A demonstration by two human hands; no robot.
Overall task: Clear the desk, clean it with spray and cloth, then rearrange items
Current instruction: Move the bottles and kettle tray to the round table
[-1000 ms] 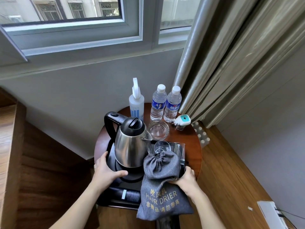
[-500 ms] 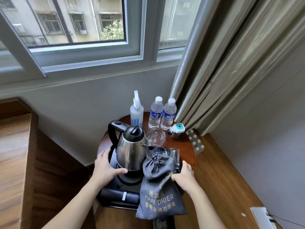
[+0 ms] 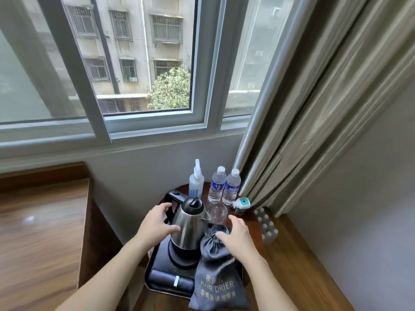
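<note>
Both hands are leaving the black tray's (image 3: 157, 263) edges and reaching forward, empty: left hand (image 3: 157, 223) spreading beside the steel kettle (image 3: 188, 227), right hand (image 3: 238, 232) hovering over the hair-drier bag (image 3: 215, 277) and glasses, so clearing is likely starting piece by piece

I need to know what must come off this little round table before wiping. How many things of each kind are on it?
Water bottles: 2
Spray bottle: 1
Kettle: 1
Glass bowl: 1
Drinking glass: 1
Hair drier bag: 1
Black tray: 1
Small white and teal device: 1
Total: 9
</note>
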